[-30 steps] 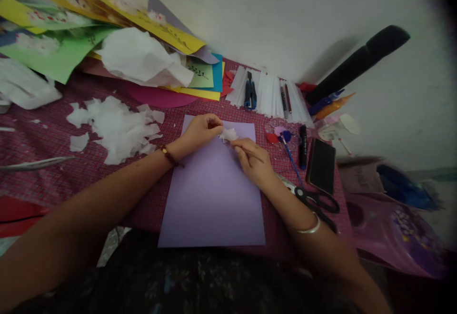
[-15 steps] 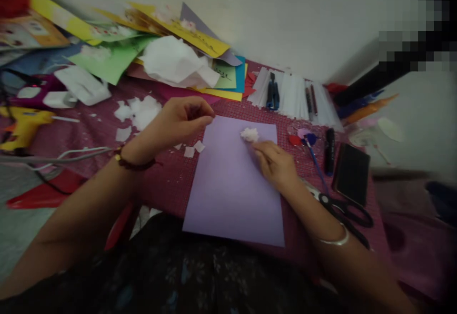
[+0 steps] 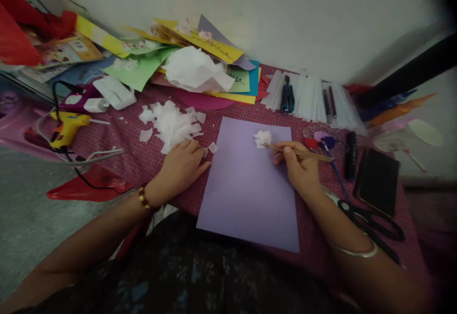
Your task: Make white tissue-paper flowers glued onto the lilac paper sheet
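A purple sheet [image 3: 250,190] lies on the red checked cloth [image 3: 135,154], with a small white paper cluster [image 3: 263,137] near its upper right. My right hand [image 3: 300,166] grips a thin wooden stick [image 3: 314,155], whose tip touches the cluster's edge. Left of the sheet, my left hand [image 3: 182,164] rests palm down, fingers spread, at the lower edge of a heap of white paper pieces [image 3: 171,126]. A few loose white squares sit between that hand and the sheet.
Behind are stacked coloured cards [image 3: 200,37] and crumpled white paper [image 3: 196,71]. A yellow glue gun [image 3: 71,128] with cables lies left. To the right are scissors [image 3: 371,218], a phone [image 3: 378,180], a black marker [image 3: 350,157] and clear sticks [image 3: 307,97].
My left hand has come down from above the sheet's left corner to the cloth beside the white pieces. The stick now shows clearly in my right hand. The view has shifted left.
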`<state>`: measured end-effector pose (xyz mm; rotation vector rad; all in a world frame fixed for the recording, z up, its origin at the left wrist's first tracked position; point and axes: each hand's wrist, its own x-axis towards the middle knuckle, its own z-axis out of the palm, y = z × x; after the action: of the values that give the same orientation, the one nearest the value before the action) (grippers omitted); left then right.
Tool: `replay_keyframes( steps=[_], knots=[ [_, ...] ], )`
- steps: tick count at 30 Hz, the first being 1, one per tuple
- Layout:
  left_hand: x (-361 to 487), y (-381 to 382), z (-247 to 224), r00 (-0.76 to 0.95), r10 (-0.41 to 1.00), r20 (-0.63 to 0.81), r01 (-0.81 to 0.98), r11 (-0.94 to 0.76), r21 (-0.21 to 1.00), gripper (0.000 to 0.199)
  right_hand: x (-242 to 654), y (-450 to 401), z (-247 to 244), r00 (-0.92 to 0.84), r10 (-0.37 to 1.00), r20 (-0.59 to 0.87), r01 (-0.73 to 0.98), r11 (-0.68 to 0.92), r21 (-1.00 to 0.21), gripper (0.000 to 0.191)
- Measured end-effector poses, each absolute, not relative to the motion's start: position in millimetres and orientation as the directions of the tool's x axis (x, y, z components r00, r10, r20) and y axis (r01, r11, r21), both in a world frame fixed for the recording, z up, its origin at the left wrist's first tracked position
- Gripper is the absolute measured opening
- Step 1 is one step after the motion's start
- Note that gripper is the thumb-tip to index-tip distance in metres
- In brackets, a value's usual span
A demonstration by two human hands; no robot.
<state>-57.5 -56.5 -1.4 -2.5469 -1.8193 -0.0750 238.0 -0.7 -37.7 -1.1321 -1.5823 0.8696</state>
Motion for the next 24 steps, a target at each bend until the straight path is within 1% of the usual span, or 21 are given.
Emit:
replay_keyframes(
  steps=[3,5,7,10,12,15,17,20,22,24],
  knots=[
    [-58.1,-50.3,-7.8,0.286,0.954,0.087,0.957,-0.288,0.016,0.026,238.9,0.6,-37.9,-0.077,0.953,0.292,0.223,0.302,-0.927,0.030],
    [-62.4,-44.9,-9.9,0.287,0.950,0.123,0.954,-0.295,0.047,0.027,239.6,1.8,-38.2,-0.075,0.955,0.286,0.196,0.296,-0.935,0.032],
    [-66.5,-39.2,-7.2,0.285,0.941,0.181,0.938,-0.312,0.149,0.023,239.9,2.7,-37.9,-0.078,0.957,0.280,0.184,0.290,-0.939,0.033],
    [-65.2,-30.1,8.2,0.257,0.924,0.285,0.867,-0.350,0.354,0.016,239.5,2.9,-36.6,-0.067,0.956,0.287,0.167,0.294,-0.941,0.033],
    [-56.6,-23.3,23.2,0.261,0.913,0.315,0.808,-0.385,0.445,0.015,239.0,2.5,-35.9,-0.041,0.949,0.313,0.145,0.315,-0.938,0.032],
    [-33.8,-8.8,42.4,0.283,0.908,0.310,0.724,-0.414,0.551,0.012,238.9,2.1,-36.8,-0.029,0.940,0.341,0.136,0.342,-0.930,0.029],
    [-15.9,4.6,47.9,0.274,0.916,0.293,0.669,-0.400,0.626,0.009,239.2,2.1,-38.7,-0.074,0.937,0.342,0.182,0.349,-0.919,0.028],
    [6.5,27.8,42.5,0.250,0.944,0.217,0.564,-0.324,0.760,0.009,240.4,2.2,-42.1,-0.180,0.924,0.339,0.297,0.379,-0.876,0.027],
    [15.0,41.4,31.3,0.227,0.962,0.152,0.468,-0.244,0.849,0.010,241.3,2.2,-43.5,-0.233,0.910,0.344,0.367,0.410,-0.835,0.026],
    [17.5,50.8,17.2,0.196,0.976,0.099,0.373,-0.168,0.913,0.011,242.1,2.3,-43.7,-0.280,0.887,0.366,0.422,0.457,-0.783,0.024]
  ],
)
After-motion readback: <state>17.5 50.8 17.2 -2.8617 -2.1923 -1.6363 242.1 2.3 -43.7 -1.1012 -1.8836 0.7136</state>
